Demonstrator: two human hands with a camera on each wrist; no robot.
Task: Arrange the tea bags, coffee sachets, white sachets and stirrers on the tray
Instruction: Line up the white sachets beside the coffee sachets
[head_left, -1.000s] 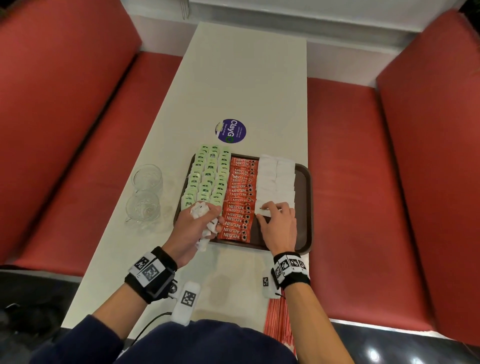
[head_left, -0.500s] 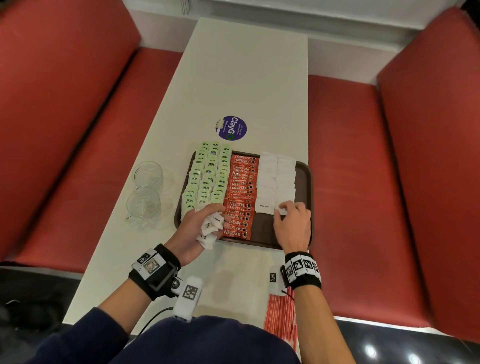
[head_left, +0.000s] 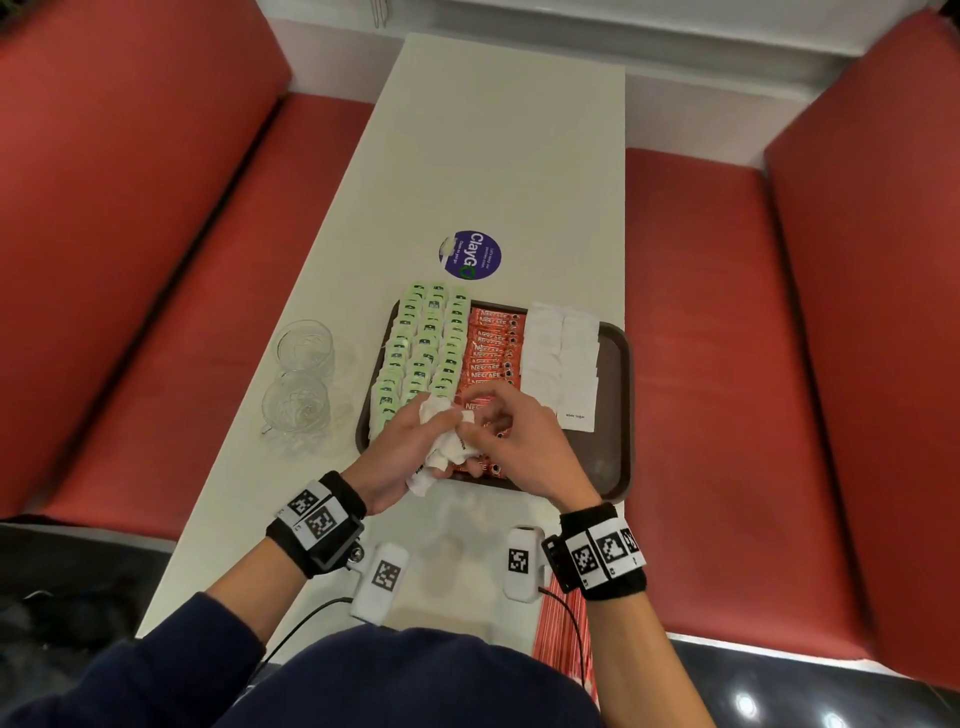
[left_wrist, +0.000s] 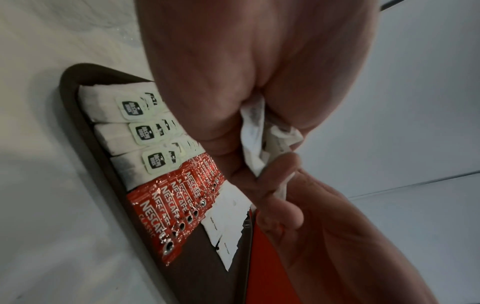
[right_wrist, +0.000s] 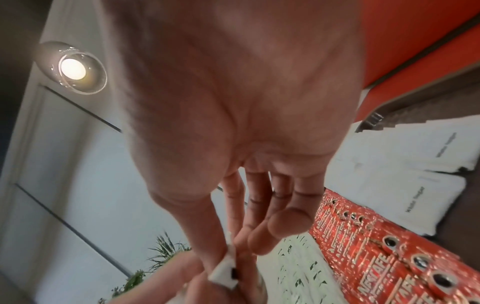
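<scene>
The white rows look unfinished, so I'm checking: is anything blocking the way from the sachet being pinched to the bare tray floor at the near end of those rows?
Nothing visible. The right hand pinches a sachet from the left hand's bunch; the tray floor there lies bare.

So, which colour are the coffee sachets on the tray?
The coffee sachets are red with white lettering; the left wrist view shows it best.

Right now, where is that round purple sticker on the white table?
In the head view, the round purple sticker lies flat on the white table, just beyond the dark brown tray's far edge, behind the green tea bags.
</scene>
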